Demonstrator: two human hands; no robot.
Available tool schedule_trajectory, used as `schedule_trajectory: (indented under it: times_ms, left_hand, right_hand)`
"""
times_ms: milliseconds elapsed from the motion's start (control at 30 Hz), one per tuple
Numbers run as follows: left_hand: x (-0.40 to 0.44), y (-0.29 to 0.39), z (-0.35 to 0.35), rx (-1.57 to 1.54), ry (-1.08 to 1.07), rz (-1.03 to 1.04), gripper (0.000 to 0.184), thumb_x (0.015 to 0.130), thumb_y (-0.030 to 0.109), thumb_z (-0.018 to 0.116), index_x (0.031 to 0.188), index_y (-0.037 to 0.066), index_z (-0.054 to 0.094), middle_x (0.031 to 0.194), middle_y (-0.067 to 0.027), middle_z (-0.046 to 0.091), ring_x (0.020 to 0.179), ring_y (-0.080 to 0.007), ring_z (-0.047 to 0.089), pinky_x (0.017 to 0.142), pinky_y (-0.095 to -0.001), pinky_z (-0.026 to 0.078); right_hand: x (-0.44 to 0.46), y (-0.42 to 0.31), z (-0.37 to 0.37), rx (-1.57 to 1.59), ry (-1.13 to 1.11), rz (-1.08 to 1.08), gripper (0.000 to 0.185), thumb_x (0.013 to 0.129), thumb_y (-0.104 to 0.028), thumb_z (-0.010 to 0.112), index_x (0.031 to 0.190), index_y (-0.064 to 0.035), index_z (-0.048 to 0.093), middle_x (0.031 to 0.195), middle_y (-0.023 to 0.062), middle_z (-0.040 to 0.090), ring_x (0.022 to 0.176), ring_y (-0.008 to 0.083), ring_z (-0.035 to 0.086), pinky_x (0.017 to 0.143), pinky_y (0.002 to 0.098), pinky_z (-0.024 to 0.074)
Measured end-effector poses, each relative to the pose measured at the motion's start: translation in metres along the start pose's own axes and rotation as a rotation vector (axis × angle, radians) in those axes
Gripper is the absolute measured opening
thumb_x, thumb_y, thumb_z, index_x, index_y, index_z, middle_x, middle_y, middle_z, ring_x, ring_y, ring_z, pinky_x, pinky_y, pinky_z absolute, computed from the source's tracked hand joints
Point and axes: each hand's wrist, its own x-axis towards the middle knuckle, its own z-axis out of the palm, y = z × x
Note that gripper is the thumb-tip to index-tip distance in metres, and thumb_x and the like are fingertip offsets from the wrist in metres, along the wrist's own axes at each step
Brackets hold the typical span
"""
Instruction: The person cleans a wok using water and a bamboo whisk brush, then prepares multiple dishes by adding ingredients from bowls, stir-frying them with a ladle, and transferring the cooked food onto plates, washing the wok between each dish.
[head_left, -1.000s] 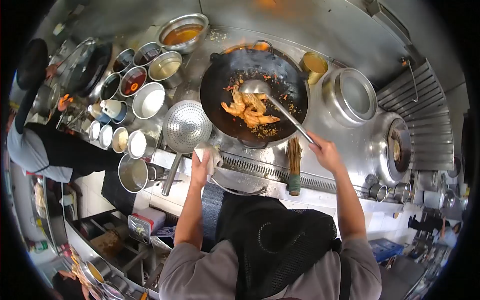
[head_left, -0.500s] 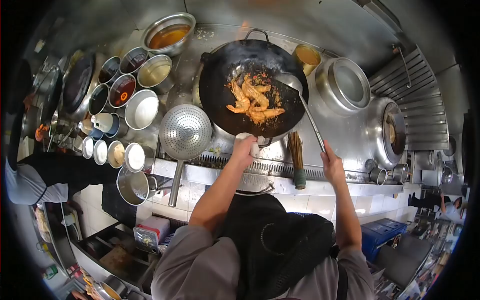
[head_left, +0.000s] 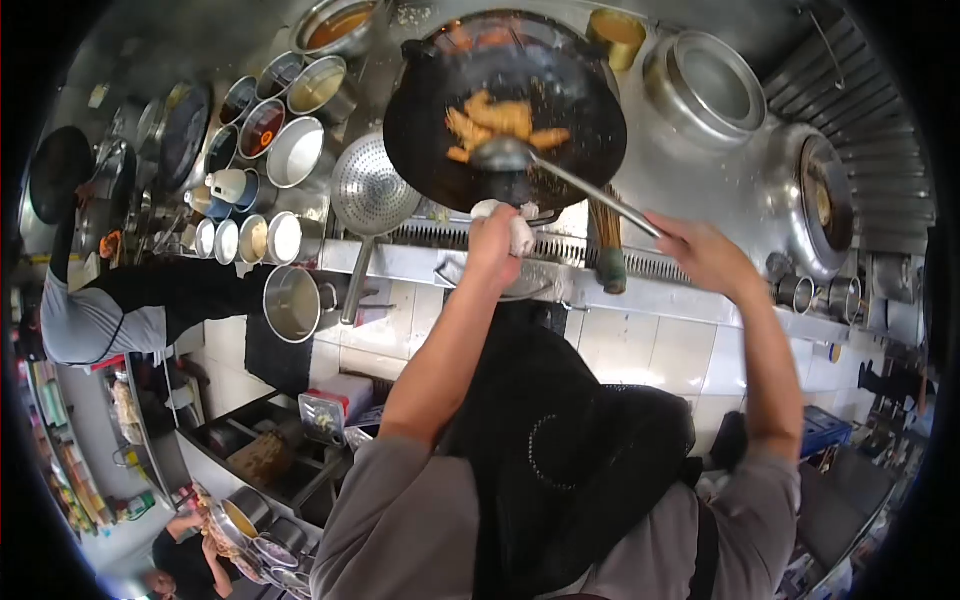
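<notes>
A steel cooking counter (head_left: 690,190) ran across a busy kitchen, above a pale tiled floor (head_left: 625,350). On it, a large dark wok (head_left: 420,150) held orange-brown food pieces (head_left: 500,115), grouped near its middle. Left of the wok lay a perforated strainer (head_left: 370,185); farther left were metal containers (head_left: 295,155) of liquids and white contents. At right stood a round metal pot (head_left: 712,85), with a yellowish tin (head_left: 616,32) at the wok's far right. A bundled brush (head_left: 609,240) lay near right, its upper end partly hidden beneath the ladle's shaft. Another person (head_left: 105,315) was at far left.

The left hand's (head_left: 494,245) fingers were clamped on a white cloth (head_left: 520,235) at the wok's near handle. The right hand's (head_left: 708,258) fingers were closed around the shaft of a ladle (head_left: 503,154).

Half a second earlier, the ladle's bowl had been right of the food; now it was at the food's near edge. The left hand had stayed by the near handle.
</notes>
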Motion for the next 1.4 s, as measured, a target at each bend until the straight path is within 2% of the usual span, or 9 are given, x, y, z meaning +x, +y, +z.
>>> schedule_trajectory:
  times_ms: [267, 467, 600, 667, 733, 867, 1067, 1267, 1400]
  left_hand:
    - [-0.104, -0.037, -0.041, 0.123, 0.071, 0.019, 0.018, 0.086, 0.004, 0.054, 0.104, 0.006, 0.055, 0.093, -0.0080, 0.063, 0.075, -0.0179, 0.063, 0.054, -0.0310, 0.052]
    - [-0.087, -0.007, -0.049, 0.021, 0.200, -0.036, 0.016, 0.088, 0.009, 0.052, 0.101, 0.004, 0.058, 0.087, -0.0106, 0.062, 0.068, -0.0205, 0.062, 0.053, -0.0314, 0.050]
    - [-0.110, 0.018, -0.036, -0.008, 0.056, -0.171, 0.014, 0.089, 0.007, 0.053, 0.103, 0.007, 0.055, 0.093, -0.0113, 0.061, 0.072, -0.0227, 0.062, 0.056, -0.0328, 0.051]
    - [-0.049, 0.021, -0.021, -0.028, -0.023, -0.054, 0.011, 0.092, 0.009, 0.055, 0.102, 0.007, 0.055, 0.092, -0.0094, 0.060, 0.075, -0.0211, 0.062, 0.058, -0.0340, 0.052]
    - [-0.034, -0.027, -0.046, 0.002, 0.003, 0.058, 0.012, 0.092, 0.009, 0.055, 0.104, 0.008, 0.054, 0.092, -0.0083, 0.060, 0.077, -0.0202, 0.062, 0.059, -0.0346, 0.053]
    - [-0.104, -0.033, -0.070, 0.167, 0.062, 0.009, 0.035, 0.091, 0.004, 0.054, 0.124, 0.011, 0.048, 0.104, -0.0081, 0.063, 0.081, -0.0183, 0.064, 0.058, -0.0312, 0.054]
    - [-0.044, 0.013, -0.019, 0.101, 0.000, 0.073, 0.002, 0.090, 0.009, 0.057, 0.090, 0.008, 0.056, 0.080, -0.0045, 0.057, 0.065, -0.0143, 0.057, 0.054, -0.0310, 0.047]
    - [-0.123, 0.019, -0.017, 0.042, 0.113, -0.073, 0.017, 0.088, 0.007, 0.055, 0.104, 0.004, 0.056, 0.088, -0.0104, 0.062, 0.068, -0.0191, 0.062, 0.051, -0.0319, 0.051]
    - [-0.022, -0.003, -0.009, 0.134, 0.063, -0.007, 0.009, 0.087, 0.007, 0.058, 0.093, 0.001, 0.058, 0.083, -0.0079, 0.059, 0.072, -0.0195, 0.061, 0.060, -0.0358, 0.053]
  right_hand:
    - [-0.038, 0.008, 0.064, 0.051, 0.076, 0.035, 0.044, 0.095, -0.023, 0.059, 0.139, -0.0198, 0.052, 0.103, 0.0227, 0.067, 0.085, 0.0401, 0.066, 0.075, 0.0461, 0.0513]
    - [-0.061, -0.071, -0.032, 0.067, -0.391, 0.389, 0.046, 0.096, -0.026, 0.060, 0.141, -0.0232, 0.050, 0.071, 0.0031, 0.061, 0.060, 0.0095, 0.054, 0.059, 0.0272, 0.0466]
    - [-0.065, -0.074, -0.043, -0.100, -0.366, 0.357, 0.042, 0.095, -0.022, 0.061, 0.136, -0.0207, 0.056, 0.088, 0.0189, 0.070, 0.065, 0.0204, 0.063, 0.064, 0.0342, 0.0492]
    - [-0.030, -0.025, 0.011, -0.034, 0.073, -0.166, 0.044, 0.094, -0.022, 0.061, 0.137, -0.0197, 0.055, 0.079, 0.0203, 0.067, 0.062, 0.0339, 0.063, 0.064, 0.0402, 0.0495]
    - [0.005, -0.020, 0.053, -0.145, 0.120, 0.055, 0.045, 0.094, -0.022, 0.061, 0.137, -0.0183, 0.054, 0.079, 0.0217, 0.067, 0.066, 0.0426, 0.062, 0.066, 0.0443, 0.0503]
    - [-0.021, -0.006, 0.089, -0.162, 0.227, 0.055, 0.044, 0.093, -0.018, 0.061, 0.137, -0.0188, 0.054, 0.093, 0.0235, 0.067, 0.076, 0.0432, 0.065, 0.071, 0.0446, 0.0533]
    - [-0.048, -0.063, 0.020, 0.098, -0.139, 0.322, 0.044, 0.094, -0.019, 0.061, 0.137, -0.0161, 0.053, 0.115, 0.0192, 0.066, 0.095, 0.0361, 0.067, 0.084, 0.0370, 0.0517]
    - [-0.079, -0.062, -0.048, 0.047, -0.335, 0.314, 0.043, 0.094, -0.021, 0.061, 0.136, -0.0152, 0.054, 0.104, 0.0210, 0.068, 0.089, 0.0353, 0.068, 0.080, 0.0381, 0.0515]
    - [-0.010, -0.011, 0.021, -0.316, 0.055, 0.120, 0.047, 0.094, -0.023, 0.061, 0.139, -0.0160, 0.051, 0.084, 0.0239, 0.066, 0.071, 0.0406, 0.065, 0.068, 0.0438, 0.0519]
